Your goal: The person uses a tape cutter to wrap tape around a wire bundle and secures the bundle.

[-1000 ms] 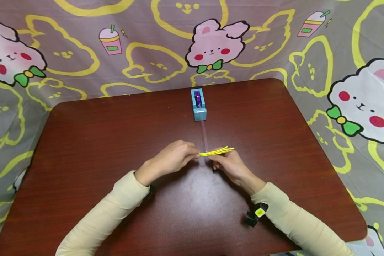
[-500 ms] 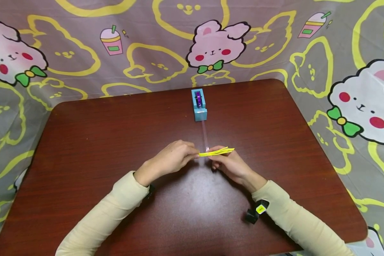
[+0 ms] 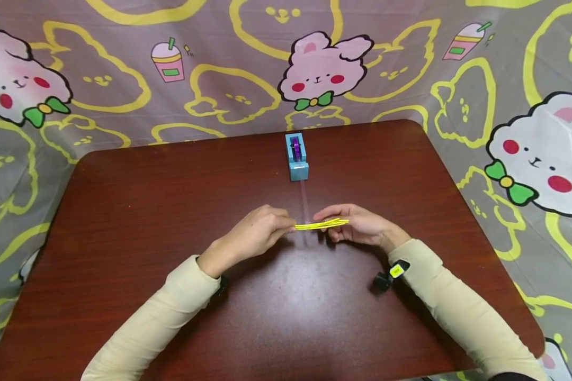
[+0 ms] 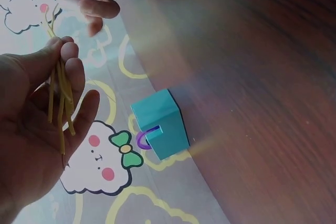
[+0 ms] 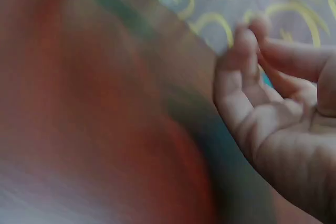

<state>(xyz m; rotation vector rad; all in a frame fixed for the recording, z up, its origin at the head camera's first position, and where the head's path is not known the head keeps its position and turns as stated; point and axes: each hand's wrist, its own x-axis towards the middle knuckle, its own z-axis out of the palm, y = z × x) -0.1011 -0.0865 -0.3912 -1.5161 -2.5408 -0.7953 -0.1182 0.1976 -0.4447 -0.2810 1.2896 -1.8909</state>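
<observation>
My left hand [image 3: 262, 227] pinches one end of a bundle of several thin yellow sticks [image 3: 312, 226] above the table. In the left wrist view the yellow sticks [image 4: 64, 90] run between thumb and fingers, their far ends splayed. Behind the bundle's right half is my right hand [image 3: 364, 227], index finger extended and other fingers bent. Nothing shows between the fingers of the right hand [image 5: 283, 103] in its wrist view. A pale, see-through strip that looks like tape [image 3: 304, 198] stretches from the blue tape dispenser [image 3: 299, 170] to the bundle; its near end is hard to make out.
The dispenser holds a purple roll [image 3: 296, 148] and stands near the back of the dark brown table [image 3: 171, 185]. A patterned cloth [image 3: 238, 32] hangs behind the table and at both sides. Black wrist cameras sit at both cuffs.
My right hand has let go of the bundle and turned, shifting right and slightly back, its index finger straighter. The left hand still holds the sticks in nearly the same place.
</observation>
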